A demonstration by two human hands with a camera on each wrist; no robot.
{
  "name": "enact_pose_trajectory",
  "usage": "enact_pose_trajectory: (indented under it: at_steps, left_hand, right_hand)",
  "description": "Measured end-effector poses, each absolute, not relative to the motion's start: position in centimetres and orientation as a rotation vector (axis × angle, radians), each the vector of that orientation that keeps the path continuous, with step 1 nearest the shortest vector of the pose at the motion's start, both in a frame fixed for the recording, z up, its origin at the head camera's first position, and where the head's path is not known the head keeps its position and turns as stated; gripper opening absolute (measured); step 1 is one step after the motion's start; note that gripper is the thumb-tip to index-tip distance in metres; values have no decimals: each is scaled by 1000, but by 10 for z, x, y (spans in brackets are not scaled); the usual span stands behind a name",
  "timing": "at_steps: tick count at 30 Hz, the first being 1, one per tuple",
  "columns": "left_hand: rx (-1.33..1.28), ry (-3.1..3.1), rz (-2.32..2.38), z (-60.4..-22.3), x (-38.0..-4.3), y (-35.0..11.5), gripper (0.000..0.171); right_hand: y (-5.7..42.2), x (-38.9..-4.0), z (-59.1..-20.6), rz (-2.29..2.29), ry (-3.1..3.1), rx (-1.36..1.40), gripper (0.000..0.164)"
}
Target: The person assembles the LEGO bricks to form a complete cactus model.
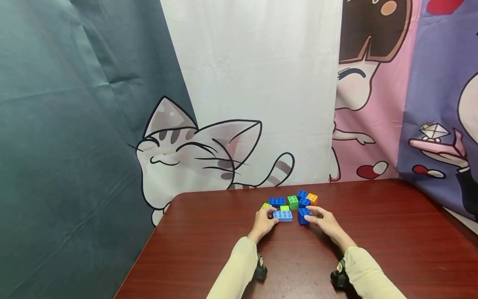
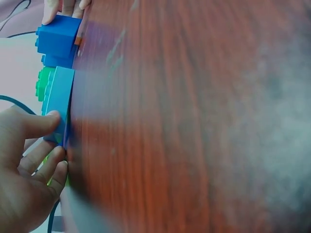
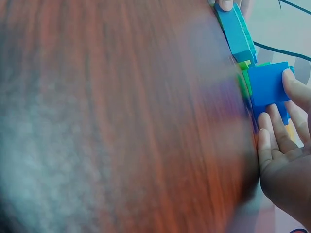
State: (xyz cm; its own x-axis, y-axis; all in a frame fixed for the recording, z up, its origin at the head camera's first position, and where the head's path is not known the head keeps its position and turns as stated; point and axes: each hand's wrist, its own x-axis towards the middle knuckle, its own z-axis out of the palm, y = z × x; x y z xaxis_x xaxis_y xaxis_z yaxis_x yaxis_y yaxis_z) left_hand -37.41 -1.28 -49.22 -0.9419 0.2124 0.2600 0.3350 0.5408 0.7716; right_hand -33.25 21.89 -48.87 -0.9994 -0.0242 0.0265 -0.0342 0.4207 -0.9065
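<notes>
My left hand (image 1: pixel 263 222) pinches the left end of a long light blue toy brick (image 1: pixel 284 216), thumb on its near side and fingers behind. In the left wrist view the thumb presses that brick's (image 2: pixel 60 92) smooth side. To the right, my right hand (image 1: pixel 325 224) grips a dark blue brick (image 1: pixel 303 216) from its right side. The right wrist view shows the thumb on the upper edge of this blue brick (image 3: pixel 268 82) and the other fingers under and beside it. A short gap separates the two held bricks, and both show their studs upward in the head view.
Behind the hands lie a long dark blue brick (image 1: pixel 276 202), a green brick (image 1: pixel 293 202), an orange brick (image 1: pixel 312 198), more blue bricks (image 1: pixel 302 194) and lime bricks (image 1: pixel 284 208). They stand near the far edge of the brown table (image 1: pixel 201 232), before a printed cloth (image 1: pixel 261 83).
</notes>
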Motion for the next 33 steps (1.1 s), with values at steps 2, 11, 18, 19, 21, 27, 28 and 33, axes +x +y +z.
enact_pose_trajectory:
  at_steps: [2, 11, 18, 19, 21, 27, 28, 33]
  left_hand:
    - [-471, -2629, -1375, -492, -373, -14, 31]
    - [-402, -2548, -1493, -477, -374, -22, 31]
    - [-378, -2552, -1529, -471, -375, -27, 31]
    - [-379, -2550, -1531, -471, -375, -27, 31]
    - [-372, -2545, -1547, -470, -374, -28, 31]
    - [-349, -2526, -1577, -468, -374, -29, 31]
    - [-346, -2522, -1580, -468, -374, -29, 31]
    - [-344, -2523, -1616, -464, -374, -29, 32]
  right_hand:
    - [218, -331, -488, 1686, -2646, 56, 57]
    - [214, -328, -484, 1735, -2663, 106, 60]
    - [203, -325, -482, 1759, -2643, 149, 58]
    - [202, -324, -482, 1759, -2643, 147, 58]
    - [198, -322, -481, 1760, -2641, 161, 57]
    - [187, -319, -479, 1767, -2640, 169, 55]
    - [185, -319, -479, 1770, -2637, 165, 54]
    - [176, -316, -481, 1776, -2614, 155, 49]
